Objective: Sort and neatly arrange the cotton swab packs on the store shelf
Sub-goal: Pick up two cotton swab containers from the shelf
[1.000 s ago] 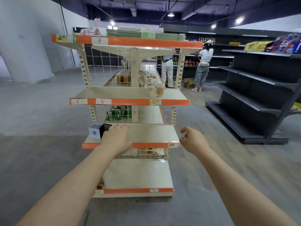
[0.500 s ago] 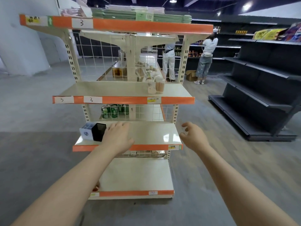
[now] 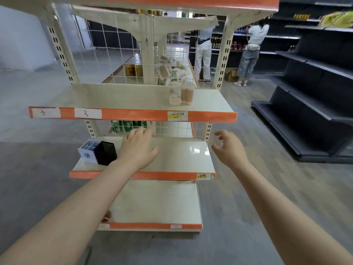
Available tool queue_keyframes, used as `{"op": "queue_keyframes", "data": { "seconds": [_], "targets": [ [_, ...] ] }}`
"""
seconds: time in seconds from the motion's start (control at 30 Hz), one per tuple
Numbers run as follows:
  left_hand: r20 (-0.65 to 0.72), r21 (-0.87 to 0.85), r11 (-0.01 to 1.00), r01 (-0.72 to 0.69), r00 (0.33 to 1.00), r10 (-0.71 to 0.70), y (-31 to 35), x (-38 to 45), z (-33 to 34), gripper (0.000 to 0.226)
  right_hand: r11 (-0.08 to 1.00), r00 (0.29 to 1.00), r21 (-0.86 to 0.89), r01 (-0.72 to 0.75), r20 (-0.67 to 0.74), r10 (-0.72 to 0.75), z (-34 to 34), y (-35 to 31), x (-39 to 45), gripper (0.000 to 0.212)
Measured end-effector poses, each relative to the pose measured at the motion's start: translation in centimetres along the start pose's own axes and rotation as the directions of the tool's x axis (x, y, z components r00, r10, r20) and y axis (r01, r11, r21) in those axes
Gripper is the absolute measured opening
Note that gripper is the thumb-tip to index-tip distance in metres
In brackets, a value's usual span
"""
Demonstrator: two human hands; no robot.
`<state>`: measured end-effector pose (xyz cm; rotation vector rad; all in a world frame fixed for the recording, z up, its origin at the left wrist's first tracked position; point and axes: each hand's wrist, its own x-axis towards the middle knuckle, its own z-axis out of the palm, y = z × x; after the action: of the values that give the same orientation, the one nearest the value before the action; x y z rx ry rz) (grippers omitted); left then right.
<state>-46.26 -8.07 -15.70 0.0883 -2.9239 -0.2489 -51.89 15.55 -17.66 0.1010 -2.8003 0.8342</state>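
Reaching with both hands loose and empty, black organizer (image 3: 105, 153) beside left hand (image 3: 138, 148), right hand (image 3: 230, 150).

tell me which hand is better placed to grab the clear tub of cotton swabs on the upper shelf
Probably the right hand: it hangs open, holding nothing, below and just right of the cotton swab tub. The left hand is open too, but sits further left over the lower shelf.

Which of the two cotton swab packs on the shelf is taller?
The clear round tub of wooden-stick swabs; the heart-shaped pack at its left is lower.

2 swab packs (image 3: 184, 94), 2 organizers (image 3: 98, 152), 2 hands (image 3: 138, 148).
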Motion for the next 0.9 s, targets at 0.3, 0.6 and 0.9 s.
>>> {"op": "queue_keyframes", "data": {
  "seconds": [0.3, 0.6, 0.9],
  "targets": [
    [0.011, -0.047, 0.998, 0.043, 0.999, -0.043, -1.5, 7.0, 0.8, 0.066, 0.996, 0.994, 0.055, 0.067, -0.089, -0.062, 2.3, -1.2, 6.3, 0.035],
    [0.057, -0.166, 0.984, 0.065, 0.997, -0.056, -3.4, 17.5, 1.8, 0.070, 0.992, 0.991, 0.122, 0.030, -0.131, -0.014, 4.5, -3.8, 15.2, 0.037],
    [0.117, -0.143, 0.985, -0.094, 0.987, 0.111, -4.3, 25.2, 2.1, 0.074, 0.987, 0.986, 0.158, 0.011, -0.168, 0.016, 6.1, -4.9, 21.7, 0.043]
  ]
}}
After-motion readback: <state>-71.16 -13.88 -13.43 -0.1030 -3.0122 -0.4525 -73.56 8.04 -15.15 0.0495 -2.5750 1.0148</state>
